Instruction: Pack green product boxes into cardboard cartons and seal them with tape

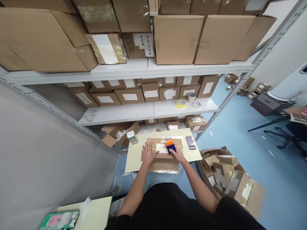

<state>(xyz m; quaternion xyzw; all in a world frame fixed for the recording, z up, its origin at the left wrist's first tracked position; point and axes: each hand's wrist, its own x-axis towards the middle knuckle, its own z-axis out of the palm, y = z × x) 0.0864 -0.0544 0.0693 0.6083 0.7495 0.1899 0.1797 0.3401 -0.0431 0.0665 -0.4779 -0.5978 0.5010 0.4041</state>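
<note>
On the pale yellow table (134, 161) lies a flattened brown cardboard box (163, 164) with clear tape and a white label (161, 148). My left hand (148, 155) rests on the cardboard with its fingers spread, left of the label. My right hand (177, 154) grips a small orange and dark blue box (170, 145) by its right side, over the label's right part. A white and green box (132, 137) stands at the table's far left corner. Near the right edge lies a purple item (191, 142), blurred into blocks.
Shelves (120, 117) behind the table hold many cardboard boxes and tape rolls (180, 103). An open carton (111, 139) sits at the back left. Right of the table, a large bin (202, 169) is full of cardboard boxes. Another table (98, 207) stands at lower left.
</note>
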